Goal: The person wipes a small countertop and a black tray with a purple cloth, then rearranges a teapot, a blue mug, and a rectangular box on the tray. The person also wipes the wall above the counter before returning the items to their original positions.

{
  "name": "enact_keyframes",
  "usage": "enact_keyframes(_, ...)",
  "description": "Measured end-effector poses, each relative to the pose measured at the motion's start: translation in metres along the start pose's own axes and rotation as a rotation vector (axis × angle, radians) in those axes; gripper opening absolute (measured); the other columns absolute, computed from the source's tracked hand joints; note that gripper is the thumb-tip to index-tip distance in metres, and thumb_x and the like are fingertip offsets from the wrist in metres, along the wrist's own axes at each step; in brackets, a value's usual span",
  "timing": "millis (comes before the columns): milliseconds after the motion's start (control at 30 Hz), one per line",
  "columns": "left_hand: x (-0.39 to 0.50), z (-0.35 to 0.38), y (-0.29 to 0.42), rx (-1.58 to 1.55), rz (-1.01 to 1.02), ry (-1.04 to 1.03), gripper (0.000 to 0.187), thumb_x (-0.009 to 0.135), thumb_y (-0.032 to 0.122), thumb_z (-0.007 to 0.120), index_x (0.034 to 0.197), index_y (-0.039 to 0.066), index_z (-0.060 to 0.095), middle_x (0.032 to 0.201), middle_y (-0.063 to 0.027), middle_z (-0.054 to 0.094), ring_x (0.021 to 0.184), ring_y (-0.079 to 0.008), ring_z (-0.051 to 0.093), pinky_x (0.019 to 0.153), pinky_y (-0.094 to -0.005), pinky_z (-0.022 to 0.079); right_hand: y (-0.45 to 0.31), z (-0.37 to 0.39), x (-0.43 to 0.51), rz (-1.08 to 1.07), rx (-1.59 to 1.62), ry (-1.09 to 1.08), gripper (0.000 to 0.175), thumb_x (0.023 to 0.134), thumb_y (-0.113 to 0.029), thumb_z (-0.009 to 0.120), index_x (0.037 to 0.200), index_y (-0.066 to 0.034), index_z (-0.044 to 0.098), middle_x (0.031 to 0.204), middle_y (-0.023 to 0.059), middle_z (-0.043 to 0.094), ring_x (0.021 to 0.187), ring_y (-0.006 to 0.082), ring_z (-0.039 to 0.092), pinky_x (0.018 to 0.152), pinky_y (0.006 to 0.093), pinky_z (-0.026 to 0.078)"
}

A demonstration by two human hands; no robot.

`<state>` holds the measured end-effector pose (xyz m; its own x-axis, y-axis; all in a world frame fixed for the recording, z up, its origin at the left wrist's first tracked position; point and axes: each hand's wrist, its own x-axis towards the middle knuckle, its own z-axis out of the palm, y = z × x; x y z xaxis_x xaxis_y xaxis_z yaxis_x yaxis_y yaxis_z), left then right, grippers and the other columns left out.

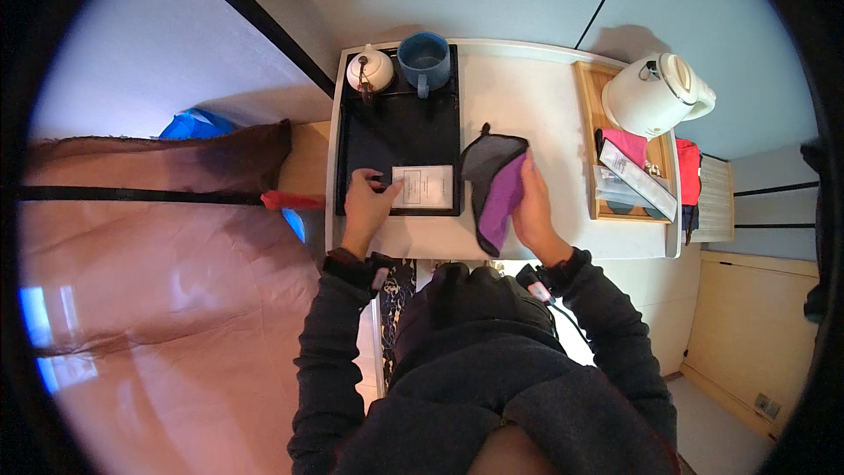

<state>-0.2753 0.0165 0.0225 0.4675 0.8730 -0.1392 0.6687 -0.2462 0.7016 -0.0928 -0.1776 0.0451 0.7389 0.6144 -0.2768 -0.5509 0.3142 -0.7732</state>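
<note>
My left hand (370,201) is over the front left of a black tray (402,128), its fingers apart, beside a white printed card (425,187) that lies flat there. My right hand (533,208) is closed on the right edge of a folded purple and grey cloth (499,194), which stands partly raised just right of the tray. A white lidded teapot (372,71) and a blue mug (424,61) stand at the back of the tray. The fingers of my right hand are partly hidden behind the cloth.
A wooden tray (585,102) at the right holds a white electric kettle (649,95), a pink cloth (626,145) and a long white packet (637,175). The white tabletop (521,92) has a raised rim. Red cloth (688,171) lies beyond its right edge.
</note>
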Motion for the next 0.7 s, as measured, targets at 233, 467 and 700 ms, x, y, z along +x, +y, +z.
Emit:
enact_keyframes(233, 0.013, 0.014, 0.017, -0.460, -0.109, -0.396, 0.043, 0.080, 0.027, 0.075, 0.105, -0.005, 0.060, 0.096, -0.0096, 0.063, 0.083, -0.0154, 0.060, 0.070, -0.0284, 0.048, 0.036, 0.014, -0.003, 0.099, -0.148, -0.123, 0.048, 0.102, -0.035, 0.036, 0.139, -0.0047, 0.038, 0.127, 0.0026, 0.051, 0.113, 0.0124, 0.048, 0.099, 0.0284, 0.037)
enact_keyframes(467, -0.003, 0.027, 0.068, -0.948, 0.183, -0.290, 0.027, 0.092, 0.019, 0.061, 0.113, 0.007, 0.047, 0.103, -0.0036, 0.049, 0.093, -0.0117, 0.051, 0.081, -0.0253, 0.041, 0.031, 0.045, -0.010, -0.050, -0.574, -0.173, 0.057, 0.102, -0.036, 0.032, 0.143, 0.0038, 0.027, 0.150, 0.0208, 0.025, 0.140, 0.0296, 0.021, 0.114, 0.0346, 0.016)
enact_keyframes(700, -0.022, 0.003, 0.129, -1.549, -0.085, -0.824, 0.067, 0.095, 0.062, 0.028, 0.147, 0.020, 0.022, 0.146, -0.0021, 0.032, 0.132, -0.0212, 0.034, 0.111, -0.0378, 0.026, 0.030, 0.082, -0.013, -0.727, -1.153, -0.256, 0.043, 0.098, -0.030, 0.040, 0.129, -0.0026, 0.050, 0.154, 0.0145, 0.018, 0.142, 0.0422, 0.007, 0.111, 0.0570, 0.003)
